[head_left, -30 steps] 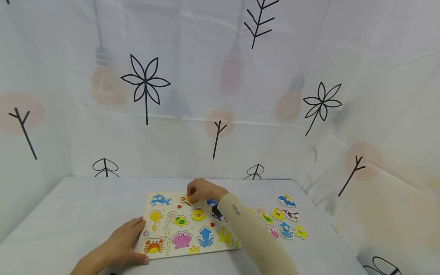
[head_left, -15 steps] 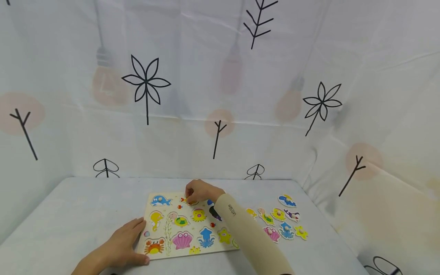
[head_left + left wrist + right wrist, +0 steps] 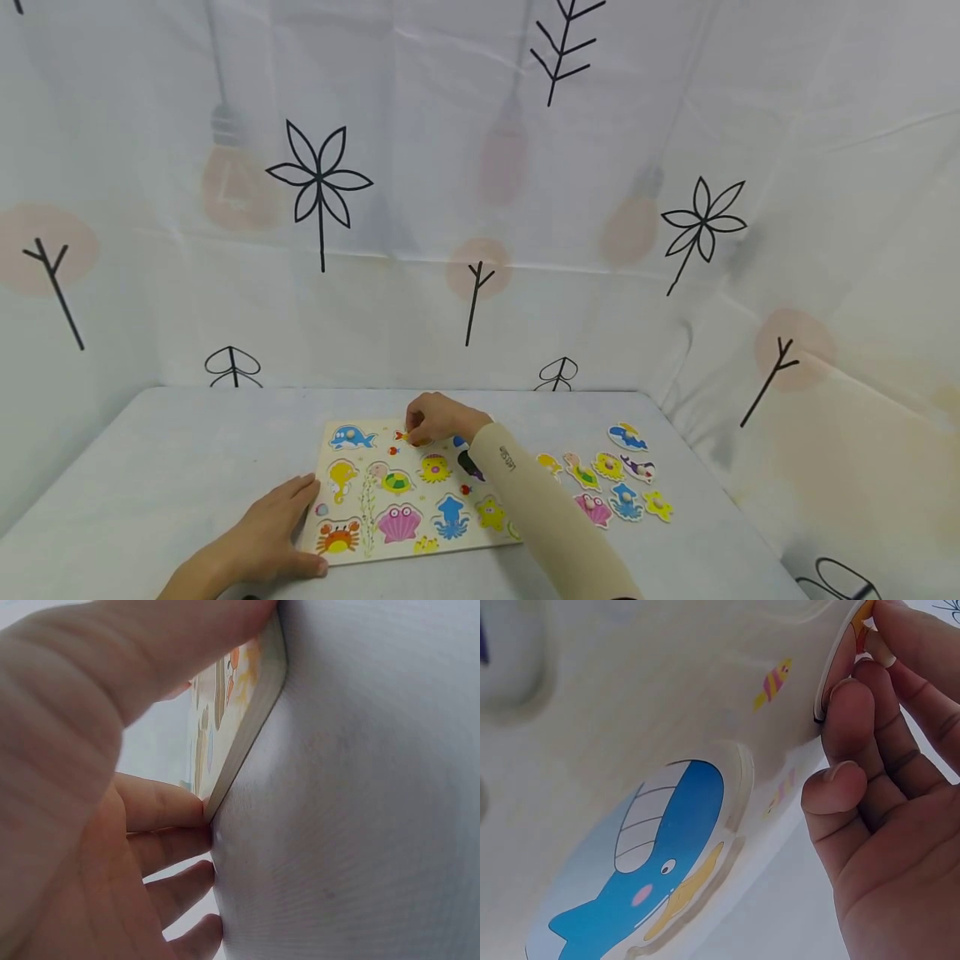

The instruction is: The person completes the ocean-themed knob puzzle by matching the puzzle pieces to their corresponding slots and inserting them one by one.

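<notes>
A pale wooden sea-animal puzzle board (image 3: 405,550) lies on the table. My right hand (image 3: 444,417) is over its far edge, pinching a fish puzzle piece (image 3: 845,656). Fingers hide most of the fish; an orange tail shows in the head view. My left hand (image 3: 270,529) rests along the board's left side, its thumb at the near left corner and its index fingertip touching the edge in the left wrist view. A knobbed blue dolphin-like piece (image 3: 351,437) sits in the far left recess. Near the right hand is a printed whale recess (image 3: 656,847).
Right of the board lie several loose knobbed pieces, among them a turtle (image 3: 581,472), a pink shell (image 3: 592,510), a blue squid (image 3: 626,503) and a yellow star (image 3: 657,507). My right sleeve (image 3: 551,508) covers the board's right part. A patterned cloth (image 3: 405,325) hangs behind the table.
The right hand has shifted slightly over the same spot with the fish piece, and its forearm has moved a little left, uncovering more of the pink shell piece. The left hand stays put.
</notes>
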The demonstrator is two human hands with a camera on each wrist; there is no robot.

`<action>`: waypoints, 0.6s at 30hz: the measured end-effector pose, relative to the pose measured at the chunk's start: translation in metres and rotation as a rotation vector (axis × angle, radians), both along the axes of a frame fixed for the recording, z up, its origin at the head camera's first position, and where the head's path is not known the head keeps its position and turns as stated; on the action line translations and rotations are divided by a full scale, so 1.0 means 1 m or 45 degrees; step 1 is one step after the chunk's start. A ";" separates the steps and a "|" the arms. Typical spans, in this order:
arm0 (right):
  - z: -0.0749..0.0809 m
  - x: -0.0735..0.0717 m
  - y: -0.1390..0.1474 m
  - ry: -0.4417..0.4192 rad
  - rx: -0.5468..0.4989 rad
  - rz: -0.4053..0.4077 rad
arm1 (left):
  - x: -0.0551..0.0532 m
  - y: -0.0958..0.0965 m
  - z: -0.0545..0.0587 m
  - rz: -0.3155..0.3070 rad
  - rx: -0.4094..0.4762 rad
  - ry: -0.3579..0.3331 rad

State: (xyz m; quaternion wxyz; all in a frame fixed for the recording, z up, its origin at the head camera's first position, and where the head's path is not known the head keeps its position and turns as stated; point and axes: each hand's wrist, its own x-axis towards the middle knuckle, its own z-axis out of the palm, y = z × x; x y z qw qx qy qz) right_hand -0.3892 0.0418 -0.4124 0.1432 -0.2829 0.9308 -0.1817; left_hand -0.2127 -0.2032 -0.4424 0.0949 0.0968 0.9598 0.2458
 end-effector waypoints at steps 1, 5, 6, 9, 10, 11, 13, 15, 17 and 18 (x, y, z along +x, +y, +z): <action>0.000 0.000 0.000 0.001 -0.001 0.002 | 0.000 0.000 0.000 0.001 -0.002 -0.001; 0.000 0.000 0.002 -0.007 -0.017 -0.011 | 0.000 0.001 0.001 -0.004 -0.009 -0.009; 0.000 0.000 0.003 -0.010 -0.018 -0.018 | -0.001 0.001 0.001 -0.004 -0.008 -0.014; 0.001 0.000 0.009 -0.014 -0.021 -0.049 | -0.002 0.001 0.001 -0.021 -0.003 -0.014; 0.003 0.000 0.011 -0.015 -0.019 -0.061 | -0.002 0.000 0.001 -0.029 0.001 -0.008; 0.004 0.000 0.014 -0.014 -0.021 -0.068 | -0.002 0.000 0.001 -0.035 0.003 -0.002; 0.007 0.001 0.021 -0.003 -0.021 -0.079 | -0.003 -0.002 0.000 -0.050 0.006 0.015; 0.011 0.002 0.028 0.001 -0.023 -0.085 | -0.004 -0.003 -0.001 -0.051 0.003 0.021; 0.015 0.004 0.036 0.012 -0.019 -0.080 | -0.005 -0.004 -0.001 -0.058 -0.006 0.029; 0.016 0.005 0.041 0.020 -0.011 -0.081 | -0.005 -0.005 -0.001 -0.055 -0.008 0.027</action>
